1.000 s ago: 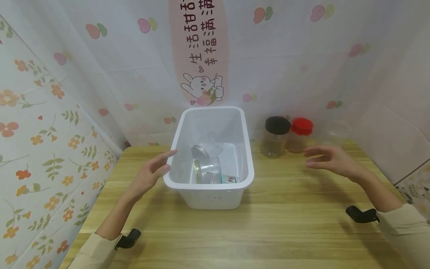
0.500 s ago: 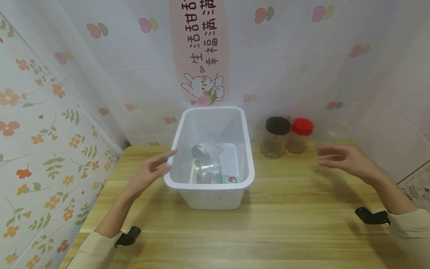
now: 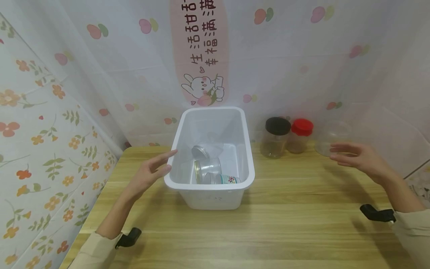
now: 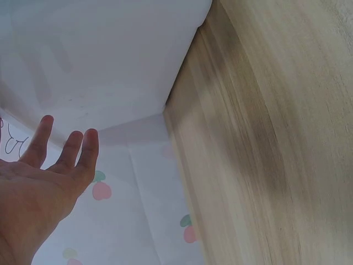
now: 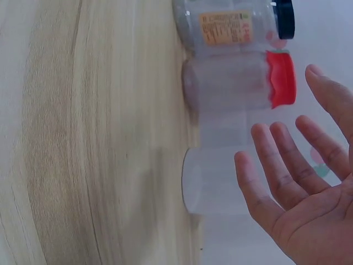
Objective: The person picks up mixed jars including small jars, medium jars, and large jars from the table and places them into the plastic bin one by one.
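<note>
My left hand (image 3: pixel 147 173) rests at the left rim of a white plastic bin (image 3: pixel 209 198), fingers extended. Inside the bin lie a clear jar with a gold lid (image 3: pixel 209 169), a smaller clear jar with a flowered label (image 3: pixel 230 179) and a silver lid (image 3: pixel 200 152). My right hand (image 3: pixel 361 160) hovers at the right with fingers spread, holding nothing. Closest to it stands a clear, lidless-looking container (image 5: pixel 212 179), partly behind the fingers in the right wrist view. Left of that are a red-lidded jar (image 5: pixel 237 81) and a black-lidded jar with an orange label (image 5: pixel 226 27).
The wooden table (image 3: pixel 215 239) runs up to a white printed curtain (image 3: pixel 285 67) behind the bin and jars. Another flowered curtain (image 3: pixel 43 168) hangs along the left side. Black wrist mounts (image 3: pixel 129 238) stick out by both sleeves.
My right hand has moved right, away from the red-lidded jar and over to the clear container at the far right. The left hand stays at the bin's rim.
</note>
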### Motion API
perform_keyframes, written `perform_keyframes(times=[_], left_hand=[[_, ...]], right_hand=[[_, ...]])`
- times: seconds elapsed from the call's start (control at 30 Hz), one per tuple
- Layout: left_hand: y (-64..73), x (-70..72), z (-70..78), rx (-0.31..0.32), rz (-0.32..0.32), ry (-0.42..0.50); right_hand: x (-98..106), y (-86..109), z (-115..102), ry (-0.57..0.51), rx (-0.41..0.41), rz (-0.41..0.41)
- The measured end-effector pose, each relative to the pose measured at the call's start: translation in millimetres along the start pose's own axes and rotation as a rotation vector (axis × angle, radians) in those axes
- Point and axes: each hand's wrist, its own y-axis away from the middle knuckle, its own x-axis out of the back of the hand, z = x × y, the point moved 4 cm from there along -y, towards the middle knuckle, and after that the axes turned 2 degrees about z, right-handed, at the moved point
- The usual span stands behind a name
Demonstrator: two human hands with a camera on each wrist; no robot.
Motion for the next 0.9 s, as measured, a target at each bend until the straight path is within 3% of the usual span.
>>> perform_keyframes(times=[0.4,0.63,0.9], left_hand=[[0.7,-1.7,-0.3,-0.012,-0.007,0.016],[0.9,-2.0,-0.6,-0.019,-0.01,0.018],[0.1,-2.1,-1.9,-0.023,-0.009,0.021]], right_hand=[[9,3.2,11,-0.071,0.002,0.021],[23,7.8,18,-0.117,-0.044,0.074],[29,6.9,20,-0.444,-0.069,0.171]])
